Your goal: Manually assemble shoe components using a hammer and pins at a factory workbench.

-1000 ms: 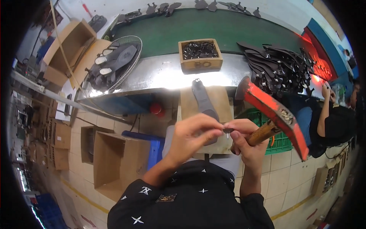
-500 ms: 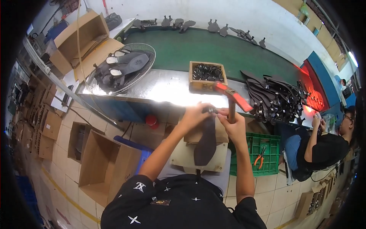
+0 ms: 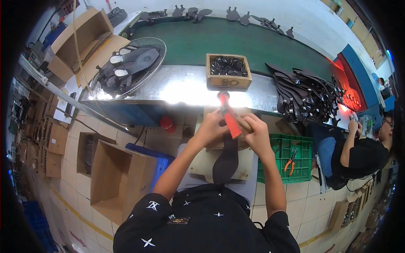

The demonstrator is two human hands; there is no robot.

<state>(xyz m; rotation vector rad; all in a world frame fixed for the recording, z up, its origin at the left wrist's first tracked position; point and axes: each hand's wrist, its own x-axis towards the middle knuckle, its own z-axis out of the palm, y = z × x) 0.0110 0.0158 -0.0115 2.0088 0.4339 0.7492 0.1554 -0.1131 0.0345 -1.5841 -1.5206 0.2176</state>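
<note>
Right hand (image 3: 258, 130) squeezes hammer (image 3: 230, 123): round wood handle (image 3: 244, 124), long red head (image 3: 228, 114) | left hand (image 3: 211, 126) near flat, curvy, dark sole (image 3: 226, 164), grip can't tell

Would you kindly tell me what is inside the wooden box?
Small black pieces, some shiny, lie heaped in the wooden box; they cover its bottom from sight.

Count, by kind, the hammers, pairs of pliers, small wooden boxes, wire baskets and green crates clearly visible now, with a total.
Hammer: 1
Pair of pliers: 1
Small wooden box: 1
Wire basket: 1
Green crate: 1
Total: 5
</note>
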